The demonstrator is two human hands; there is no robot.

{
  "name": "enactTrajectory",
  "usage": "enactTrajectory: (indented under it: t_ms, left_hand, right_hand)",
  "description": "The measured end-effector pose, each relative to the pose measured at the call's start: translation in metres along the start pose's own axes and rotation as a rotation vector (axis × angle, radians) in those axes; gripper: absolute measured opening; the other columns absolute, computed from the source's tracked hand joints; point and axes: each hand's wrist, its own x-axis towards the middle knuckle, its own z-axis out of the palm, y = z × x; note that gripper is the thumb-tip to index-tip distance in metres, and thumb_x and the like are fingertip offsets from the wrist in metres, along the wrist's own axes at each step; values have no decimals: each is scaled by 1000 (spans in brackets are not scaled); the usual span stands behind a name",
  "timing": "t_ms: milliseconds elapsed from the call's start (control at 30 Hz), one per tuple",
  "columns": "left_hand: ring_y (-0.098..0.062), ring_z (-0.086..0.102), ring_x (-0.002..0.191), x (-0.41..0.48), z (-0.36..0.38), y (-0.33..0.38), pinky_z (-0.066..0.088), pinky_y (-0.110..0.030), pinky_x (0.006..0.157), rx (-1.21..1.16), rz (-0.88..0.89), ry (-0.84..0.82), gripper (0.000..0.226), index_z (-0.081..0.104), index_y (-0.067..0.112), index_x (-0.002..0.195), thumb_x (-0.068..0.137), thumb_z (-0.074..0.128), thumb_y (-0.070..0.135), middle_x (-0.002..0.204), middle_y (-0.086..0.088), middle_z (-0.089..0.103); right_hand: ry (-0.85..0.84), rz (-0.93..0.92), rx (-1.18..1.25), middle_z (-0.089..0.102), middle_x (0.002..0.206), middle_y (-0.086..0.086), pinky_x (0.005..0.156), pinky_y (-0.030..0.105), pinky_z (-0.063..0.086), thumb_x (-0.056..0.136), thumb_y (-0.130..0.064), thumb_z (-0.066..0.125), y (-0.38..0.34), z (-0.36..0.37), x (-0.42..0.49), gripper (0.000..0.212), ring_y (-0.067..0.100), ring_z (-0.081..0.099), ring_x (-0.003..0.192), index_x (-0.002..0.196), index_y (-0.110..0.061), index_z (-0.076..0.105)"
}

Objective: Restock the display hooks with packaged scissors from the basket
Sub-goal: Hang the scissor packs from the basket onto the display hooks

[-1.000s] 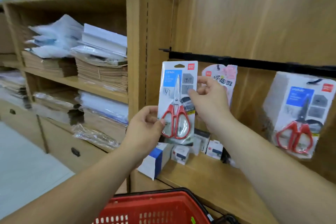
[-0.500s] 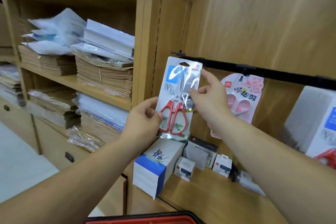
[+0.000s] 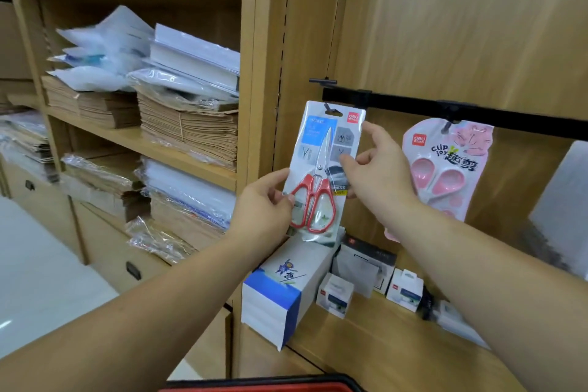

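So the red-handled scissors pack (image 3: 321, 169) is up between both hands, right under the black rail (image 3: 477, 111). The left hand (image 3: 264, 204) pinches the bottom left corner by the handles, thumb on front. The right hand (image 3: 378, 175) pinches the right edge higher up. Makes sense to me: the low grip stops the card swinging and the high grip steers the hang hole. The hook (image 3: 331, 107) tip looks like it's sitting in that hole, but I can't tell how far on it is. I'd guess it needs a push back toward the wall.

A pink clip scissors (image 3: 445, 169) pack hangs just past the right hand. The red basket (image 3: 270, 387) rim peeks in below both arms.
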Motion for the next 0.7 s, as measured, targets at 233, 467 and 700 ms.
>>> enactTrajectory:
  t_ms: [233,467,700]
  left_hand:
    - [-12,66,77,17,12,-29,56,-25,74,94,-83,112,10,70,15,108,98,71,17,82,4,68]
    - [-15,66,85,-77,-21,-56,56,-33,79,132,-221,-13,21,70,17,117,96,73,16,102,-5,72]
    - [-11,69,78,-199,-62,-95,56,-21,70,345,-336,-126,25,68,17,121,98,72,25,98,3,71]
  right_hand:
    - [32,-235,-175,59,133,-10,101,27,47,95,-19,72,3,0,-43,46,10,57,125,139,-23,63]
    - [-376,-109,-261,72,94,-15,89,41,58,93,-34,74,42,5,-139,6,11,68,94,97,-29,76]
    - [-803,-89,-493,71,131,5,107,40,49,94,-59,64,101,27,-238,54,25,63,125,132,-21,71]
